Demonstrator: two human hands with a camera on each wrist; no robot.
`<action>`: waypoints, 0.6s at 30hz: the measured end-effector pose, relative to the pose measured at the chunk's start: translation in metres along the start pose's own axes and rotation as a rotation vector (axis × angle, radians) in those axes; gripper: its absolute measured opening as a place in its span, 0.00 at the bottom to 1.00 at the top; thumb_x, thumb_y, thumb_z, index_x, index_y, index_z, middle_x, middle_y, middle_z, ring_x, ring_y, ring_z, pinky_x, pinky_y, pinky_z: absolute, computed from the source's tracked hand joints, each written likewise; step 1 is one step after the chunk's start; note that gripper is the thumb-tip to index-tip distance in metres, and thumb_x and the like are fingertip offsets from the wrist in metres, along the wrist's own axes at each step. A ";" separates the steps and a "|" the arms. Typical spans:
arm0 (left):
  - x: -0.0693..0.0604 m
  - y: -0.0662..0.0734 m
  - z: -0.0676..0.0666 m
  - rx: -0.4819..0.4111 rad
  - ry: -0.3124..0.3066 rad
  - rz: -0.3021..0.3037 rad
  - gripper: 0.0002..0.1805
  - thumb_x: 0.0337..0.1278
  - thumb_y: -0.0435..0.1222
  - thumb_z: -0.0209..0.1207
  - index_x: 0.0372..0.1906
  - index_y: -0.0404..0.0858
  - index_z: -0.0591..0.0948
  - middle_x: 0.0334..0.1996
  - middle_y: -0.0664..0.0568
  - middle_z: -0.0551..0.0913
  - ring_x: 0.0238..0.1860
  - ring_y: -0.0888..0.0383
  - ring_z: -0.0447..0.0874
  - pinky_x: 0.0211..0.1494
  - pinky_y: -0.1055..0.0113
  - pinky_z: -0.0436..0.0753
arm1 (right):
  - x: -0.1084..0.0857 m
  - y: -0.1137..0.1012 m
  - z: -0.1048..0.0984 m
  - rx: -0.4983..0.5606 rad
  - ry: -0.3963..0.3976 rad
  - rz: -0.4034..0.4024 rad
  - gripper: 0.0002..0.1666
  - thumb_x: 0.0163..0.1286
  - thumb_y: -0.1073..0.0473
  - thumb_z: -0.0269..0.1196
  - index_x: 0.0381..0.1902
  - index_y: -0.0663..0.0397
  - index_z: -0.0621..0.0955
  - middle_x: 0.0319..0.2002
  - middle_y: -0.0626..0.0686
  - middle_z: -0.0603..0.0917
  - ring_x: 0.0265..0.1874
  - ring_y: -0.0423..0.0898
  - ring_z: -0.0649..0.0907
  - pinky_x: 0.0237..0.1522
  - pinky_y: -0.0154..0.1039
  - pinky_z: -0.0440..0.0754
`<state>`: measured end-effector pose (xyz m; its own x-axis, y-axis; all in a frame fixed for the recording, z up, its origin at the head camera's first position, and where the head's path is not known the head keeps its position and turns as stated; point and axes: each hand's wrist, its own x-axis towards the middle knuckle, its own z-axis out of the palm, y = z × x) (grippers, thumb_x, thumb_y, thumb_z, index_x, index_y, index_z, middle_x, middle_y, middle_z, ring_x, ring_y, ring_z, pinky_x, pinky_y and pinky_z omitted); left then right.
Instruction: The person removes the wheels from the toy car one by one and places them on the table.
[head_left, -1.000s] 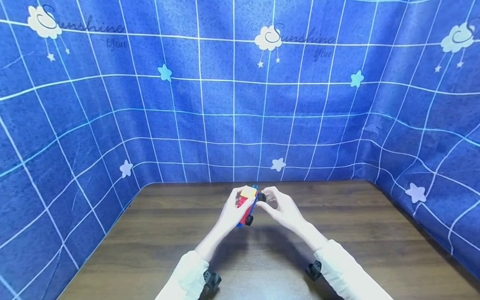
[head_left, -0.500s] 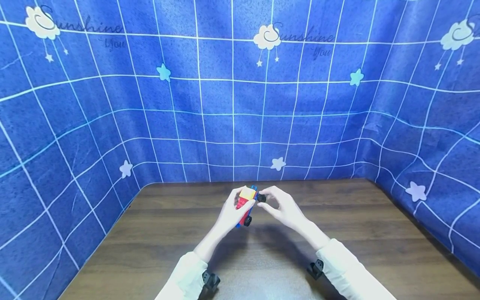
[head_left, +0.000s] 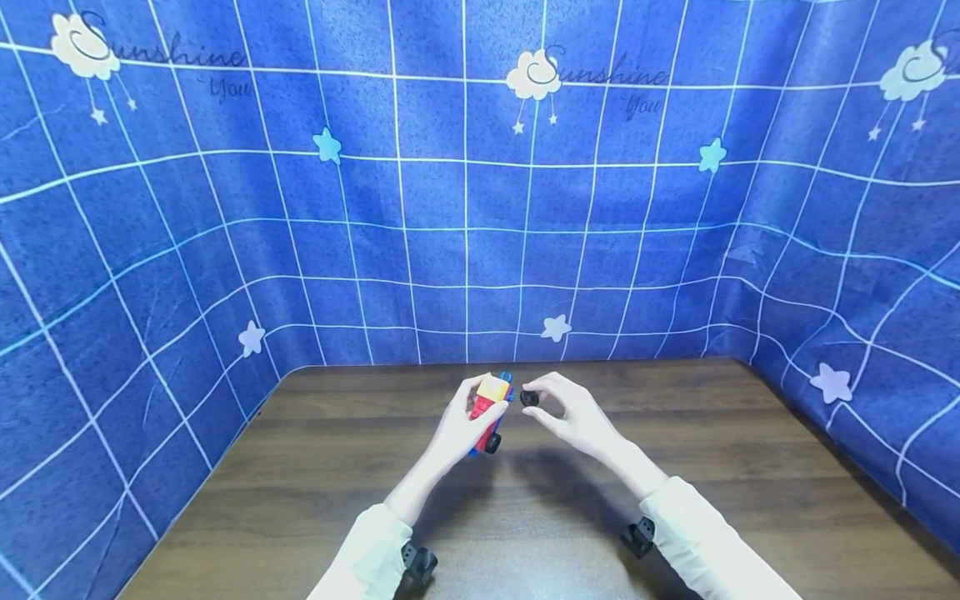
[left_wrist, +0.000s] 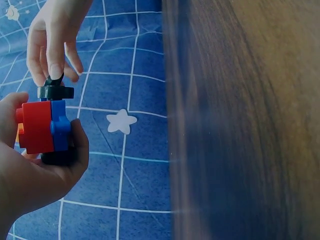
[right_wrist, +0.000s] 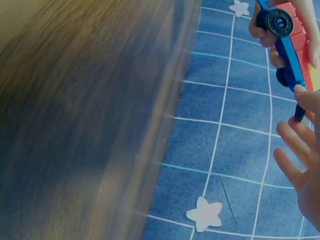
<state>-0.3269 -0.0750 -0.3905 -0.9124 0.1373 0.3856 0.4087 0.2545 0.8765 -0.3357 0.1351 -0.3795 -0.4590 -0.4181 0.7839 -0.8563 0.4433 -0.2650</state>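
Note:
My left hand (head_left: 457, 427) grips a toy block car (head_left: 480, 407) above the table. The car has a blue base (right_wrist: 286, 54), red blocks (left_wrist: 38, 127) and a yellow block (head_left: 492, 387) on top. One black wheel (head_left: 492, 442) sits at its near end; the same side's far end shows no wheel in the head view. My right hand (head_left: 576, 414) pinches a loose black wheel (head_left: 529, 398) between thumb and fingertips, slightly right of the car with a small gap. In the right wrist view that wheel (right_wrist: 299, 113) appears edge-on. Another wheel (right_wrist: 282, 77) shows under the base.
A brown wood-grain table (head_left: 337, 467) lies below both hands. Blue grid-patterned cloth (head_left: 435, 250) with stars and clouds stands along its back and both sides. Black wrist cameras (head_left: 418, 563) are strapped at both white sleeves.
The wheel in my right hand was against the car's far end; it has come away to the right, leaving a gap. My left hand and the car have hardly moved.

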 end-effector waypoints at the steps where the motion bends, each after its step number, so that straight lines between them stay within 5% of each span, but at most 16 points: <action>1: 0.000 0.001 0.000 -0.002 -0.002 0.000 0.31 0.56 0.40 0.63 0.64 0.42 0.67 0.40 0.41 0.79 0.37 0.56 0.79 0.39 0.66 0.78 | 0.000 0.000 -0.001 0.000 -0.004 0.002 0.18 0.55 0.62 0.69 0.45 0.58 0.80 0.39 0.49 0.83 0.34 0.43 0.81 0.39 0.35 0.78; 10: -0.013 0.036 -0.005 0.019 -0.022 0.009 0.28 0.57 0.33 0.61 0.62 0.34 0.67 0.39 0.40 0.78 0.36 0.58 0.77 0.38 0.67 0.77 | -0.005 0.003 -0.006 -0.036 0.004 -0.004 0.20 0.52 0.66 0.70 0.45 0.61 0.80 0.37 0.52 0.84 0.34 0.45 0.82 0.39 0.43 0.80; 18: -0.015 0.042 -0.007 0.031 -0.014 0.016 0.29 0.56 0.34 0.62 0.62 0.34 0.68 0.35 0.42 0.78 0.32 0.63 0.74 0.36 0.68 0.76 | -0.011 0.010 -0.009 -0.044 -0.005 -0.010 0.19 0.52 0.67 0.70 0.44 0.60 0.81 0.40 0.52 0.82 0.35 0.44 0.82 0.41 0.36 0.79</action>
<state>-0.2959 -0.0730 -0.3579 -0.9054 0.1550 0.3952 0.4240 0.2821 0.8606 -0.3376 0.1513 -0.3855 -0.4520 -0.4269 0.7833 -0.8495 0.4738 -0.2320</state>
